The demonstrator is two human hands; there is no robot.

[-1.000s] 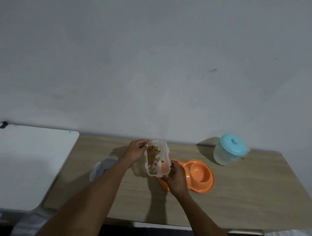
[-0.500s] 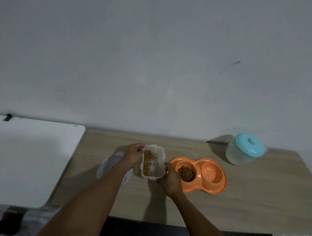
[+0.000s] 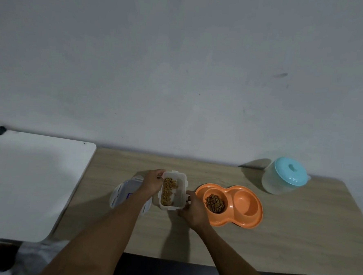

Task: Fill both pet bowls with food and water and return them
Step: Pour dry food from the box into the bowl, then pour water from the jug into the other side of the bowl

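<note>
An orange double pet bowl lies on the wooden table. Its left cup holds brown kibble; its right cup looks bare. Just left of it a clear rectangular food container with kibble along its left side sits level, low over or on the table. My left hand grips its far left edge. My right hand holds its near right corner, next to the bowl's left rim. A clear jug with a turquoise lid stands at the back right.
The container's white lid lies on the table under my left forearm. A white table adjoins the wooden one on the left. A grey wall runs along the back. The wooden table's front edge is close below my arms.
The container was tilted over the bowl's left cup a second ago; both hands have brought it back left and level. The kibble in the left cup now shows.
</note>
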